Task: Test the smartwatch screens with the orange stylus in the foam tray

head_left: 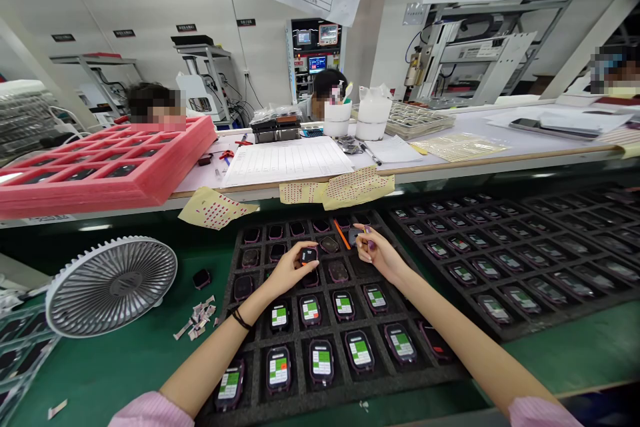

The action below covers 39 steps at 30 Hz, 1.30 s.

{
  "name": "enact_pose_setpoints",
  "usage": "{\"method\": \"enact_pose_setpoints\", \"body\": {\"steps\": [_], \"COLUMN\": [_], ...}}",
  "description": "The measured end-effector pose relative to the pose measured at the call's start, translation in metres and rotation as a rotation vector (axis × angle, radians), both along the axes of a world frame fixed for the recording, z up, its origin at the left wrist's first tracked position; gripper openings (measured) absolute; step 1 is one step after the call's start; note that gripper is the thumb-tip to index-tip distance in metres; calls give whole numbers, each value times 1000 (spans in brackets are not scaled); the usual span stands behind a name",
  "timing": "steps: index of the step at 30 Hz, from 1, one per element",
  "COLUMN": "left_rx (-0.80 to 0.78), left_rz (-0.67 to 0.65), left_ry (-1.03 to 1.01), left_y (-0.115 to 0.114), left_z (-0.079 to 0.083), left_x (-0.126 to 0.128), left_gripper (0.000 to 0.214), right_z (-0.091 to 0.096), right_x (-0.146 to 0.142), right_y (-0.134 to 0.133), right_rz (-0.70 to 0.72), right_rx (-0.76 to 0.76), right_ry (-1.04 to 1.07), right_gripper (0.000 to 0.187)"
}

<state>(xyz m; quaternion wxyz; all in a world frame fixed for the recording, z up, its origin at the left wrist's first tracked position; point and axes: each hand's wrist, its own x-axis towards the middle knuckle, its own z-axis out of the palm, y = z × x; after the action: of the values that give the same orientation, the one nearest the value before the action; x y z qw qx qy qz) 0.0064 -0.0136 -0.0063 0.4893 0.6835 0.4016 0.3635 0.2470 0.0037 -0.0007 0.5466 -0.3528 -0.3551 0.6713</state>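
Note:
A black foam tray [345, 383] with several small watch bodies in its pockets lies in front of me on the green belt. My left hand [293, 268] is closed on one dark watch body [308, 255] above the tray's middle rows. My right hand [374, 251] is pinched on another small dark watch body [356, 235] near the tray's far rows. An orange stick [343, 235] lies on the tray between the hands. The near watch bodies [321, 360] show lit green and white screens.
A second black tray [505, 330] of watch bodies lies to the right. A white fan [111, 285], a loose watch body [201, 278] and peeled paper scraps [197, 320] sit left. Pink trays [100, 173], papers and cups rest on the raised shelf; other people work behind.

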Motion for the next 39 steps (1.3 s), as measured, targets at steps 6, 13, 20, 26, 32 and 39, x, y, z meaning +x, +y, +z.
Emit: {"method": "enact_pose_setpoints", "body": {"steps": [6,13,20,26,32,39], "left_rx": [40,58,20,-11,-39,-37], "left_rz": [0,-17,-10,-18,-15,-22], "left_ry": [38,64,33,14,-1,22], "left_y": [0,0,0,2,0,3], "left_z": [1,0,0,0,3,-1], "left_x": [-1,-2,-1,-2,0,-1], "left_gripper": [44,49,47,43,46,46], "right_z": [-1,-1,-2,-3,-4,-5], "right_x": [0,0,0,1,1,1], "right_y": [1,0,1,1,2,2], "right_rz": [4,0,-1,4,8,10], "right_rx": [1,-5,0,2,11,1], "right_ry": [-1,-4,-4,2,12,10], "right_gripper": [32,32,33,33,32,33]}}
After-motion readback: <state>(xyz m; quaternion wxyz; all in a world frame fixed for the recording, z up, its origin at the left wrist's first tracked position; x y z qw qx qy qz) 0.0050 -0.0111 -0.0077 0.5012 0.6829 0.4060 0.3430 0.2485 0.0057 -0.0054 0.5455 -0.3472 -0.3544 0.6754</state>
